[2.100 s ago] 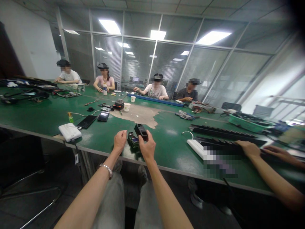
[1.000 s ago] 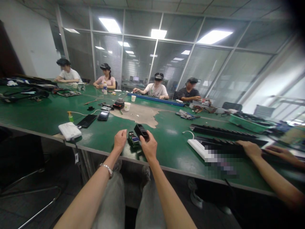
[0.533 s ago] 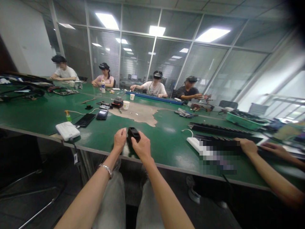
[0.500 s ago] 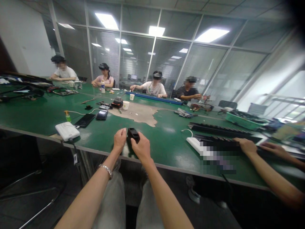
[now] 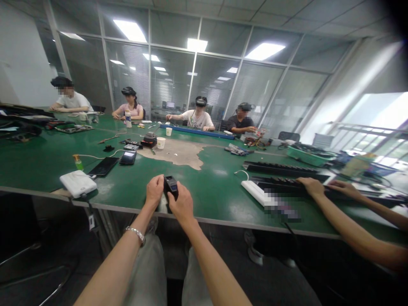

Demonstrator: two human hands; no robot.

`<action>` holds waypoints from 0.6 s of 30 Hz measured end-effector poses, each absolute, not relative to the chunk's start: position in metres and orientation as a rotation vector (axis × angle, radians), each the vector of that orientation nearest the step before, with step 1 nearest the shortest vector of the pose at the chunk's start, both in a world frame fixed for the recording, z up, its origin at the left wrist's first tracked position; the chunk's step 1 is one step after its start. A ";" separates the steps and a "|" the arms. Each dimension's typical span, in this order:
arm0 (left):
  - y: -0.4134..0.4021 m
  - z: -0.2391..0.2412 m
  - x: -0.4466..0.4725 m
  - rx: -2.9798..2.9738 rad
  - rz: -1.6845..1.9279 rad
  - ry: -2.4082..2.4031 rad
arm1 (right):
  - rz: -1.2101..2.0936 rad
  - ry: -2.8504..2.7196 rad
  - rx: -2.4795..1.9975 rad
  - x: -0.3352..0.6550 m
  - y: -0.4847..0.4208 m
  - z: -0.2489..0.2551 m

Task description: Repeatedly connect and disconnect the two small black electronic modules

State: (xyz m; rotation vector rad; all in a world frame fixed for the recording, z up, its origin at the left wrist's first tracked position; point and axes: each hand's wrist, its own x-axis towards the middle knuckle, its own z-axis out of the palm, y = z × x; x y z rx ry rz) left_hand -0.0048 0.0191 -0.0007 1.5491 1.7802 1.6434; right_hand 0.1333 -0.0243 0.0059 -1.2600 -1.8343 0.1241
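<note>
Near the table's front edge, my right hand (image 5: 182, 205) grips a small black box-shaped device (image 5: 171, 184) from its right side, thumb on the near face. The device stands tilted, with recesses in its top and a bluish patch on the face toward me. My left hand (image 5: 154, 190), with a silver bracelet on the wrist, is closed with curled fingers at the device's left edge. Its fingertips seem to rest on that edge, though they are partly hidden. Both hands are just above the green table (image 5: 216, 195).
A white power bank (image 5: 78, 183), two phones including a black phone (image 5: 104, 166), and a small green bottle (image 5: 78, 162) lie to the left. To the right are a white power strip (image 5: 253, 192), black rails (image 5: 280, 170) and a co-worker's hands (image 5: 312, 187). Paper cups stand ahead; several people sit opposite.
The view has shifted, so the scene sits further left. The device has tipped so more of its near face shows, and my left fingers are closer to its edge.
</note>
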 end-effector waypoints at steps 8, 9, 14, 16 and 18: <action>0.021 -0.001 -0.005 1.453 1.708 1.775 | 0.172 -1.701 -1.209 0.134 -0.014 0.030; 0.021 -0.002 -0.005 1.448 1.705 1.773 | 0.165 -1.675 -1.199 0.137 -0.011 0.034; 0.024 -0.006 -0.005 1.460 1.695 1.753 | 0.130 -1.595 -1.240 0.160 0.000 0.029; 0.025 -0.007 -0.005 1.462 1.692 1.759 | 0.123 -1.585 -1.270 0.170 0.005 0.020; 0.025 -0.008 -0.005 1.466 1.688 1.769 | 0.112 -1.577 -1.301 0.178 0.008 0.010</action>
